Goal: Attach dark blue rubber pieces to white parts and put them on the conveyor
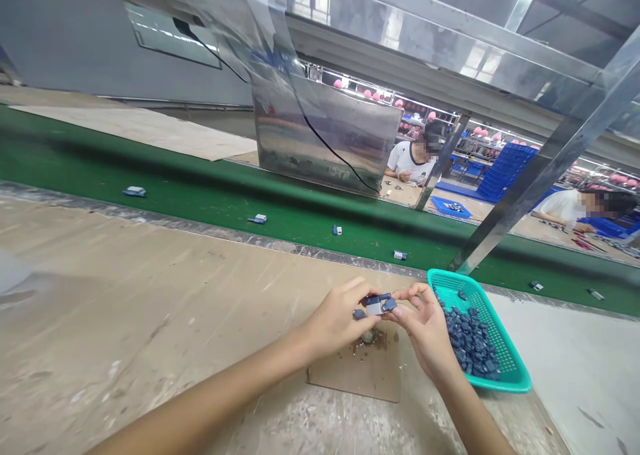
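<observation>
Two bare hands seen from above, over a worn, scuffed beige work surface [150, 321]. The left grip [337, 318] is nearly closed, its fingers curled around one end of a small dark-blue plastic part [379, 304] with a pale, smooth face. The right grip [425, 325] is also nearly closed, pinching the other end between thumb and forefinger, so that the part is held between the hands. A second small blue piece [359, 314] sits just beside the left fingertips (whether it touches them cannot be told). Beneath the hands lies a piece of brown cardboard [360, 378], marked by a dark stain and a round grey lump [369, 337]. Just beside the right grip, a teal plastic mesh basket [493, 383] holds a heap of angular blue parts [470, 341]. Beyond the surface, more small parts [257, 219] lie scattered on a green conveyor belt [210, 201], under a stainless-steel frame [550, 155]. Two co-workers [410, 161] sit farther off.
</observation>
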{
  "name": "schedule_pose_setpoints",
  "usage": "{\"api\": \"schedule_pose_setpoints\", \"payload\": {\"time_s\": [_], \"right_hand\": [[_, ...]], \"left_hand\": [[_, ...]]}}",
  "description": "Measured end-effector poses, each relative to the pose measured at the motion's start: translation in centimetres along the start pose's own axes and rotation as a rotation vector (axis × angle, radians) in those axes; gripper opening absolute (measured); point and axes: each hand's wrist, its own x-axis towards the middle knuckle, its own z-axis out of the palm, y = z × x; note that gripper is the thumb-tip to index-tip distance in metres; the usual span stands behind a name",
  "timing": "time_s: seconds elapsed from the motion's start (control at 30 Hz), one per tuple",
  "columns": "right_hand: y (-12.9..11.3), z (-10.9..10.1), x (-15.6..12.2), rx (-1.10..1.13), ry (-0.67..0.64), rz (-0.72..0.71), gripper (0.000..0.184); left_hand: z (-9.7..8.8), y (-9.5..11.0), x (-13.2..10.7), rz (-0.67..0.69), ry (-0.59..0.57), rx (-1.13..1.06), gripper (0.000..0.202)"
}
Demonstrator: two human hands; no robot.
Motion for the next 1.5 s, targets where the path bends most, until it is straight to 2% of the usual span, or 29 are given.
{"api": "schedule_pose_setpoints", "payload": {"time_s": [0.23, 0.4, 0.5, 0.6, 0.7, 0.87, 0.97, 1.0, 1.07, 1.13, 1.17, 1.2, 1.27, 1.33, 1.4, 1.5], "right_hand": [[-0.3, 0.6, -0.6, -0.157, 0.084, -0.127, 0.039], [-0.7, 0.8, -1.2, -0.143, 0.095, -0.116, 0.038], [-1.1, 0.5, -1.0, 0.018, 0.012, -0.031, 0.037], [-1.6, 0.2, -0.6, 0.215, -0.181, 0.126, 0.035], [-1.7, 0.4, -0.8, 0.351, -0.347, 0.265, 0.041], [-1.5, 2.0, -2.4, 0.548, -0.370, 0.273, 0.047], [-1.5, 2.3, -2.5, 0.509, -0.356, 0.262, 0.048], [-1.4, 1.8, -2.1, 0.436, -0.351, 0.260, 0.052], [-1.3, -0.2, -0.8, 0.175, -0.308, 0.237, 0.061], [-1.4, -3.6, 1.0, -0.192, -0.159, 0.158, 0.064], [-1.6, -5.7, 1.8, -0.360, -0.041, 0.102, 0.062], [-2.0, -8.0, 2.6, -0.510, 0.088, 0.044, 0.060], [-2.9, -12.3, 3.4, -0.656, 0.233, -0.008, 0.056], [-3.6, -15.6, 3.5, -0.786, 0.295, -0.012, 0.048], [-3.5, -17.3, 3.3, -0.949, 0.306, 0.006, 0.036], [-2.1, -17.5, 3.3, -1.194, 0.247, 0.049, 0.031]], "left_hand": [[-0.1, 0.5, -0.3, 0.072, 0.017, 0.084, 0.022], [-0.1, 1.0, -0.5, 0.151, 0.087, 0.062, 0.022], [-0.2, 1.6, -0.5, 0.196, 0.137, 0.039, 0.025], [0.0, 2.3, -0.3, 0.273, 0.165, 0.030, 0.028], [0.2, 3.0, -0.5, 0.336, 0.185, 0.045, 0.028], [0.4, 3.9, -2.4, 0.453, 0.282, 0.099, 0.034], [0.5, 4.1, -2.5, 0.504, 0.293, 0.140, 0.038], [0.6, 3.8, -2.1, 0.499, 0.260, 0.159, 0.036], [0.5, 2.4, -0.5, 0.428, 0.116, 0.215, 0.030], [-0.2, -0.3, 1.8, 0.265, -0.055, 0.311, 0.026], [-0.8, -2.2, 3.0, 0.157, -0.121, 0.381, 0.026], [-1.5, -4.2, 4.3, 0.031, -0.138, 0.467, 0.026], [-3.0, -8.2, 6.7, -0.198, -0.171, 0.665, 0.029], [-3.9, -11.4, 8.7, -0.300, -0.159, 0.748, 0.031], [-3.7, -13.2, 10.5, -0.357, -0.125, 0.807, 0.040], [-1.1, -13.8, 13.0, -0.357, -0.096, 0.857, 0.057]]}}
